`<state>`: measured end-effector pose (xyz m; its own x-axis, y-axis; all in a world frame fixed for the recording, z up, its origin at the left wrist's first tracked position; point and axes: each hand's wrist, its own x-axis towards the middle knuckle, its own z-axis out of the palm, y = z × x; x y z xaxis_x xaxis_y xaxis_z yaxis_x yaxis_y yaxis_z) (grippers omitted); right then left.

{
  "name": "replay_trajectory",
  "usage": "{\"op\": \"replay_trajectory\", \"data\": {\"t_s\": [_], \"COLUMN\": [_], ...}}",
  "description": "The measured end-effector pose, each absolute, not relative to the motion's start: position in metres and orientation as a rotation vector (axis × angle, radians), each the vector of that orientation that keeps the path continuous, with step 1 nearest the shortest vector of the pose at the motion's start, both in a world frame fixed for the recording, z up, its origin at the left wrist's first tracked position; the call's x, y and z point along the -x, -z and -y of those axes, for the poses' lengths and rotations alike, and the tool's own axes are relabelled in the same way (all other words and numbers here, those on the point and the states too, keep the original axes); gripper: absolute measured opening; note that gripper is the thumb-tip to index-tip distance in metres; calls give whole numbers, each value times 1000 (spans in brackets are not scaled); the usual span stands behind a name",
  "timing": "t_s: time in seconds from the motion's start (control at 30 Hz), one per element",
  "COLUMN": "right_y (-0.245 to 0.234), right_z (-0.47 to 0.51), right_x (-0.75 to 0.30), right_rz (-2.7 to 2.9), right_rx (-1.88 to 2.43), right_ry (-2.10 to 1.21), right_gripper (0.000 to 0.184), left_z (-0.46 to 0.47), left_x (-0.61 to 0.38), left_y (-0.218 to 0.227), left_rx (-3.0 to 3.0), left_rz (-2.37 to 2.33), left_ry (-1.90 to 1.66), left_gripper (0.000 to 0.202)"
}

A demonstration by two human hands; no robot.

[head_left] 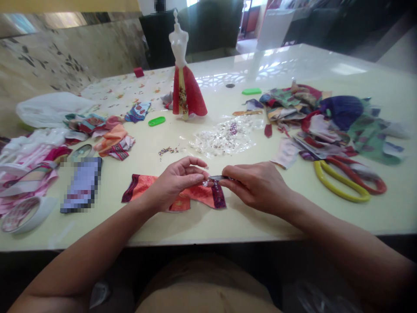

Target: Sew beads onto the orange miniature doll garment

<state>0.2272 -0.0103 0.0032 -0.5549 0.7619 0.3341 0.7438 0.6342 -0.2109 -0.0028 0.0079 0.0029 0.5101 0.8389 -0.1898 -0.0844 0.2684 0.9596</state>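
1. A pile of cloth scraps (325, 117) and scissors (348, 180) lie to the right. A bag of beads (224, 137) and a dress form (184, 74) sit beyond the hands, and tape rolls (26, 213) lie to the left.
2. Bare desk (228, 226) runs from the orange cloth (192, 195) to the near edge.
3. The cloth lies flat under both hands. The left hand (174, 182) has its grip pinched closed, its catch too small to tell. The right hand (257, 184) has its grip closed on a thin tool (217, 177) that points at the left fingertips.
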Motion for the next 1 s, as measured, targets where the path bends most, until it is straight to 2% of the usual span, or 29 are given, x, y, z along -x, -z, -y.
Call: {"op": "replay_trajectory", "data": {"t_s": [0.2,0.8,1.0], "right_y": [-2,0,-2], "right_z": [10,11,12], "right_x": [-227,-224,-224], "right_rz": [2426,2468,2422], "right_rx": [1193,1267,1276], "right_ry": [-184,14,-136], "right_gripper": [29,35,33], "left_z": [-8,-8,-8], "left_x": [3,2,2], "left_y": [-3,-2,-3], "left_rx": [-1130,-1182,-1185], "left_rz": [-825,-830,-833], "left_ry": [-736,-742,-742], "left_gripper": [25,26,27]}}
